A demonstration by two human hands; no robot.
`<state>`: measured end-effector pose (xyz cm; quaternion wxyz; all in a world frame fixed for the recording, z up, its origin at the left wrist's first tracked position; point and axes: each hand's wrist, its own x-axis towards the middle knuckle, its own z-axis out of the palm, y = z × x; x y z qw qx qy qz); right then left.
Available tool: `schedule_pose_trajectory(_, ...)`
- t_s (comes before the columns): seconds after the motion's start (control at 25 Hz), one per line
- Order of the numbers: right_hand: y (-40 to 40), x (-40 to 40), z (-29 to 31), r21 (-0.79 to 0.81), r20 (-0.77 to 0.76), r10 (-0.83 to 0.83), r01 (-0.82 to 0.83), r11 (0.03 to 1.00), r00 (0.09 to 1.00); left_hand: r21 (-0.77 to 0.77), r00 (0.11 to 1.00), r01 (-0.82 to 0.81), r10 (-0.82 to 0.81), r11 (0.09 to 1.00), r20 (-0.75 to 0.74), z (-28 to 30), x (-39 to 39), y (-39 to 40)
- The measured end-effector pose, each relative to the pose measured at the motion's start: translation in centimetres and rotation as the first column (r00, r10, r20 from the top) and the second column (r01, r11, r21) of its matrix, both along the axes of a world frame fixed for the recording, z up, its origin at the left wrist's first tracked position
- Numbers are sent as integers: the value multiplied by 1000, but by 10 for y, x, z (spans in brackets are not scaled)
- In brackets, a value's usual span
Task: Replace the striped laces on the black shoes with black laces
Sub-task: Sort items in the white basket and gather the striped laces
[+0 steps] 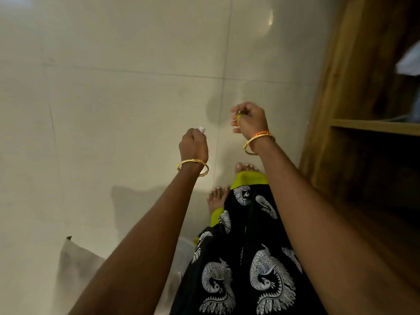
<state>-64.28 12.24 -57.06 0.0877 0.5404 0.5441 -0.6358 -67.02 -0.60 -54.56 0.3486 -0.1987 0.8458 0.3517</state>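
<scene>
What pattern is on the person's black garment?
White peacock motifs on the black garment, with a yellow-green hem; head view.

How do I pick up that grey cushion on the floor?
Probably pinch the cushion by its pointed top corner, coming from above on the open floor side, to its left. That corner sticks out free, while the left arm hides its other end.

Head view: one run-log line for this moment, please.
left hand: grips small white item | right hand: pinches small yellow item | shoes, laces: not in view
</scene>
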Motion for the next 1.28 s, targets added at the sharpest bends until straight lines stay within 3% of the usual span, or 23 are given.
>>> schedule_pose_trajectory(0.08,2,21,50,-153,-46,-139,131,980,989,15,992,122,-121,992,-39,40,9,9)
schedule_pose_trajectory(0.16,5,45,98,-208,-83,-211,190,960,974,52,961,263,-256,963,-104,75,18,21)
schedule_pose_trajectory(0.32,22,108,196,-111,-221,-362,346,932,905,186,854,508,-464,841,-235,150,55,57)
schedule_pose_trajectory(0.44,35,152,261,-57,-318,-459,467,882,829,278,746,661,-573,697,-338,199,89,85)
schedule_pose_trajectory(0.56,54,223,323,-10,-367,-586,627,779,722,310,538,843,-702,440,-467,249,145,123)
schedule_pose_trajectory(0.72,66,336,373,13,-408,-711,782,623,573,281,284,950,-759,139,-586,297,226,169)
schedule_pose_trajectory(0.84,71,410,392,86,-416,-744,838,539,522,185,128,983,-732,2,-670,323,286,199)
schedule_pose_trajectory(1.0,89,483,387,243,-383,-800,886,395,461,-8,-11,1000,-711,-8,-703,345,351,244)
schedule_pose_trajectory(1.08,106,503,373,348,-376,-793,866,359,480,-56,-95,995,-746,-78,-659,346,374,271)
schedule_pose_trajectory(1.16,125,514,359,467,-370,-768,819,332,522,-183,-283,959,-745,-216,-604,338,394,298)
schedule_pose_trajectory(1.28,149,518,339,570,-408,-758,790,225,509,-437,-564,821,-646,-368,-514,321,416,333)
